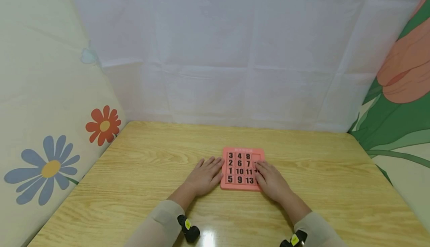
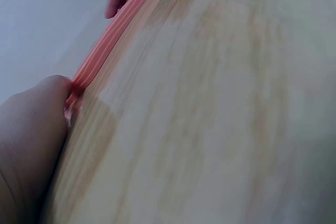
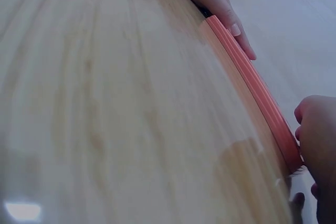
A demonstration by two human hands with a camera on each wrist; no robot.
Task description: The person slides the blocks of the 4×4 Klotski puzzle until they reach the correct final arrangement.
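Observation:
A pink number slide puzzle [image 1: 240, 188] lies flat on the wooden table. Its black-numbered tiles read 3, 4, 8 in the top row, beside a tile-free cell at the top right corner. My left hand [image 1: 203, 178] lies along the puzzle's left edge, fingers extended and fingertips at the frame. Over the right-hand column rests my right hand [image 1: 274, 183], its fingers fairly straight and covering most of the tiles there. From the left wrist view, the puzzle's side [image 2: 107, 40] shows low against the tabletop; the right wrist view also shows its front edge [image 3: 257, 95] between both hands.
The wood-grain table [image 1: 151, 157] stretches out around the puzzle. A white cloth [image 1: 215, 52] hangs behind it. Flower-printed fabric [image 1: 43, 90] stands on the left, and a tulip-printed one [image 1: 403, 127] on the right. Both sleeved wrists carry small black cameras [image 1: 190, 232].

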